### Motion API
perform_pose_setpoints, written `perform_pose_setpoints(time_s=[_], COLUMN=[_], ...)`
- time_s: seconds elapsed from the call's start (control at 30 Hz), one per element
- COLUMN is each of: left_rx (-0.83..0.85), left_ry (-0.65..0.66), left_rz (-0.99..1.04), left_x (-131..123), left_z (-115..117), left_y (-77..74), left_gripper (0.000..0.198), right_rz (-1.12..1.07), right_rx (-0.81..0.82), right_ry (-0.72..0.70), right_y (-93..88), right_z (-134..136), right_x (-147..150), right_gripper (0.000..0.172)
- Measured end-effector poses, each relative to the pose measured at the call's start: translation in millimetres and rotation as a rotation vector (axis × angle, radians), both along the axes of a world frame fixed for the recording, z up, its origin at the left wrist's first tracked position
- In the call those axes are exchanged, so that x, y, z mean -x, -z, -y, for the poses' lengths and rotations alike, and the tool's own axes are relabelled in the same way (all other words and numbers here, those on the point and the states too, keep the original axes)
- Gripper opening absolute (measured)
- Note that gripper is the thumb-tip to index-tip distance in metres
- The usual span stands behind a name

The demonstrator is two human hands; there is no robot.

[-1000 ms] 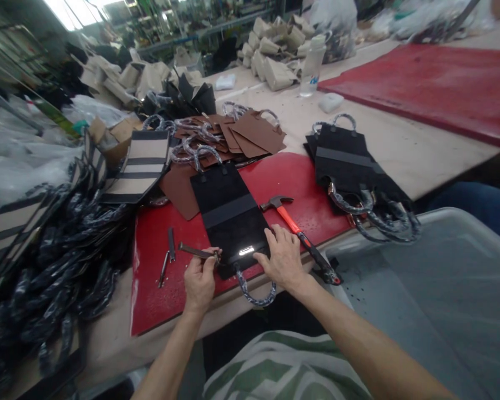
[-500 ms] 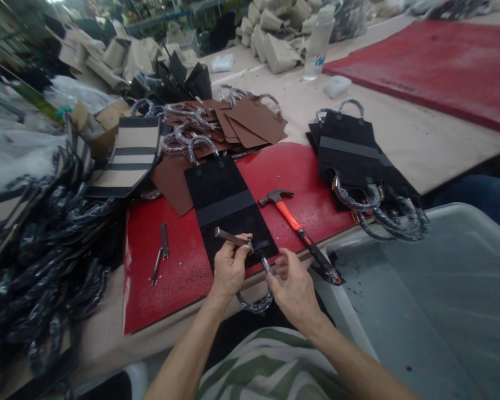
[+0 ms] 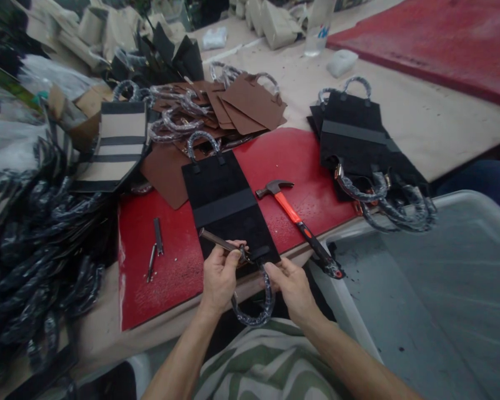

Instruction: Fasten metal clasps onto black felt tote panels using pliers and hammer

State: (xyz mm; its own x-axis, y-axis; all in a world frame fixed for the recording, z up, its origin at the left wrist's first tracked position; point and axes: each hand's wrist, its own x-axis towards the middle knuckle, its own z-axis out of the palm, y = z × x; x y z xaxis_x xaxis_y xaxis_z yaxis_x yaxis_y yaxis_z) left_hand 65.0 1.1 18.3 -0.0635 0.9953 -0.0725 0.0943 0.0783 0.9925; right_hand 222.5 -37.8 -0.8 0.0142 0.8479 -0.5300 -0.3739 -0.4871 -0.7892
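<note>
A black bag panel (image 3: 229, 203) lies flat, a plastic-wrapped handle (image 3: 204, 136) at its far end and another wrapped handle (image 3: 254, 319) hanging over the table's near edge. My left hand (image 3: 220, 278) is closed around a metal punch rod (image 3: 216, 239), its fingertips by the near handle's left end. My right hand (image 3: 294, 286) pinches the panel's near right corner, thumb beside the handle's right end. Right of the panel rests a claw hammer (image 3: 289, 210) with an orange and black grip. Two small metal tools, a flat bar (image 3: 158, 236) and a thin rod (image 3: 151, 264), lie to the left.
Under the work is a red board (image 3: 162, 294). Brown panels (image 3: 250, 105) are piled behind it, and wrapped black bag parts (image 3: 45, 250) heap up at left. More black panels (image 3: 350, 125) lie at right, above a grey plastic bin (image 3: 433, 289). A bottle (image 3: 316, 33) stands farther back.
My right hand has closed from loose, raised fingers onto the panel's corner. My left hand and the punch rod have shifted slightly left and down. The view has tilted downward.
</note>
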Motion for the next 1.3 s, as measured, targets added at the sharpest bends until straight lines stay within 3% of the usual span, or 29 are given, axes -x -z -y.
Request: perform_pose_setpoints(time_s=[0.17, 0.27, 0.33, 0.5, 0.7, 1.03, 1.3], left_rx=[0.022, 0.025, 0.027, 0.068, 0.032, 0.010, 0.021], left_ry=[0.031, 0.053, 0.068, 0.059, 0.031, 0.063, 0.056], left_rz=[0.091, 0.128, 0.128, 0.137, 0.191, -0.054, -0.030], left_x=[-2, -7, -9, -10, -6, -12, -12], left_z=[-13, -22, -27, -27, -21, -19, -17], left_y=[-11.6, -18.0, -19.7, -12.7, -2.1, -14.8, -10.8], left_gripper=[0.022, 0.021, 0.020, 0.025, 0.027, 0.024, 0.024], right_rz=[-0.128, -0.146, -0.150, -0.252, -0.181, -0.118, -0.150], right_rx=[0.010, -0.049, -0.067, -0.101, -0.112, -0.075, -0.064], right_ry=[0.069, 0.014, -0.042, -0.076, -0.112, -0.131, -0.166], right_y=[-6.6, -10.2, -10.6, -6.7, -3.6, -4.6, -12.6], right_z=[-15, -25, -29, -31, -29, -32, -35], right_x=[-8, -10, -11, -15, -18, -17, -20], right_gripper=[0.045, 0.046, 0.037, 0.028, 0.025, 0.023, 0.023])
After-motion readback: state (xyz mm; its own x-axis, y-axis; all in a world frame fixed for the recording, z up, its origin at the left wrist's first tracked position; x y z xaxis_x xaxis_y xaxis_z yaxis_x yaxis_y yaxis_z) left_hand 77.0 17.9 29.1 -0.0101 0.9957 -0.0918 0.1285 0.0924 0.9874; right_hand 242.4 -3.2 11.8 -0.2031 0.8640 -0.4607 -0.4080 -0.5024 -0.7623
